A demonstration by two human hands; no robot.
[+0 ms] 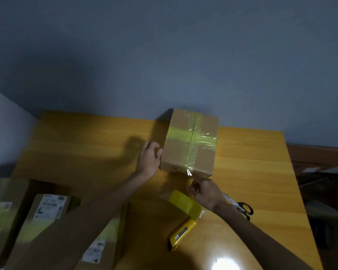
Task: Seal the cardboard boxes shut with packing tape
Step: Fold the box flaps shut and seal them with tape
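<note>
cardboard box [176, 152], centre of frame on the table [252, 162], already crossed with yellow packing tape [183, 133]. left hand [148, 159], fingers relaxed, braces the box's left side, likely against sliding. right hand [206, 193], fingers curled at the near tape end; grasp cannot be told. tape dispenser [185, 207] lies just below.

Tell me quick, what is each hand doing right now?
Left hand: open, resting against the side of the cardboard box.
Right hand: fingers curled by the tape dispenser; whether it holds anything cannot be told.
</note>
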